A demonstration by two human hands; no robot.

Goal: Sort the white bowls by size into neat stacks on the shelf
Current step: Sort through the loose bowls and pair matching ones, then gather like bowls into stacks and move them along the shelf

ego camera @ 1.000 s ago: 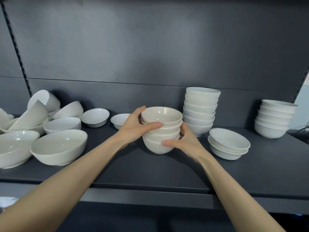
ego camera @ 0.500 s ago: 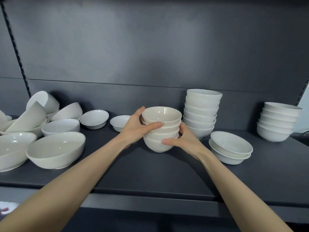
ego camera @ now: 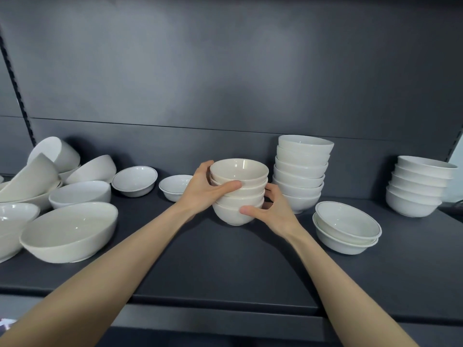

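Observation:
A short stack of several small cream-white bowls [ego camera: 239, 171] stands mid-shelf. My left hand [ego camera: 204, 191] wraps its left side with the thumb across the front. My right hand [ego camera: 273, 212] cups its lower right side, thumb on the bottom bowl. Just right of it rises a taller stack of white bowls [ego camera: 300, 171]. Two nested shallow bowls [ego camera: 347, 227] sit at the front right, and another stack [ego camera: 418, 185] stands at the far right. Loose bowls of mixed sizes lie at the left, among them a large one [ego camera: 70, 231].
The dark grey shelf [ego camera: 225, 276] has a front edge near the bottom of the view and a dark back panel [ego camera: 225, 71] behind. Two small rimmed bowls [ego camera: 134, 180] [ego camera: 175, 186] sit behind my left hand. Tilted bowls [ego camera: 32, 176] pile at far left.
The stack between my hands has shifted slightly back and right, closer to the tall stack. Both hands keep their hold.

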